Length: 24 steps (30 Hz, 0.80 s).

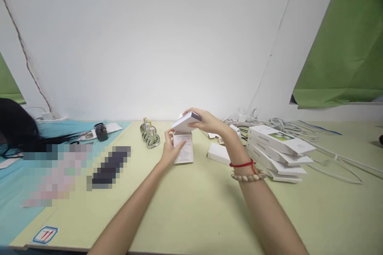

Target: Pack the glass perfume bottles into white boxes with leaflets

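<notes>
My right hand (209, 123) is closed on a small white box (186, 121), held tilted above the pale green table (191, 207). My left hand (170, 149) pinches a printed white carton flap or leaflet (184, 148) that hangs just below the box. A red string and a bead bracelet circle my right wrist. Three small glass bottles with gold caps (149, 135) stand just left of my hands.
A stack of flat white boxes (278, 151) lies to the right, another white box (219, 153) near my right wrist. White cables (329, 147) trail along the back right. A dark jar (101, 131) and another person's dark hair (18, 127) sit at the left.
</notes>
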### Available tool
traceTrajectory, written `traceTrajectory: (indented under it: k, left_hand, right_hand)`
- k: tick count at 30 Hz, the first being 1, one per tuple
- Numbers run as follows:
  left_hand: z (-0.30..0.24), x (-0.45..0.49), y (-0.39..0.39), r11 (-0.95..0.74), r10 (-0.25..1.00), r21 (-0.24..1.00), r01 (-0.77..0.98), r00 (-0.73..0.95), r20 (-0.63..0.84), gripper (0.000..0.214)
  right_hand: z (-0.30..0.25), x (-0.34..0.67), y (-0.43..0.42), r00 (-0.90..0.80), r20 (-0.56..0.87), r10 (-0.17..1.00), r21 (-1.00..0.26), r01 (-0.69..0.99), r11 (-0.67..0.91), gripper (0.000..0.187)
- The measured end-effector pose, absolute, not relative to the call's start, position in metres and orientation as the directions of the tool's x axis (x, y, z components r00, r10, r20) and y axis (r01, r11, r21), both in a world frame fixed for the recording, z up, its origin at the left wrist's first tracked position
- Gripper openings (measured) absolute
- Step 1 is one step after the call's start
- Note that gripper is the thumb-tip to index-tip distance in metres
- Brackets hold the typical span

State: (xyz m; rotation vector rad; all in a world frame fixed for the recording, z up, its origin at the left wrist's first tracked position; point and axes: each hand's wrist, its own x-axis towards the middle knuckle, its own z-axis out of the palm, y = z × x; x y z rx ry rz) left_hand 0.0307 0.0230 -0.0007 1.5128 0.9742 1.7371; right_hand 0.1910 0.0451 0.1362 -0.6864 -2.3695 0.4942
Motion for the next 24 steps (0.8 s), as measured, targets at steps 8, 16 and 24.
traceTrajectory:
  k: [8,16,24]
  left_hand:
    - [0.004,0.024,0.025,-0.616,0.771,0.757,0.216,-0.03,0.636,0.033]
    - [0.0,0.029,0.024,-0.606,0.786,0.783,0.141,-0.044,0.616,0.053]
    - [0.001,0.035,0.021,-0.617,0.771,0.749,0.242,-0.001,0.636,0.05]
  right_hand:
    - [0.141,0.2,0.04,-0.688,0.402,0.604,-0.493,0.393,0.776,0.037]
    - [0.144,0.199,0.038,-0.657,0.417,0.628,-0.418,0.475,0.774,0.032]
    - [0.151,0.192,0.018,-0.692,0.31,0.652,-0.314,0.573,0.757,0.022]
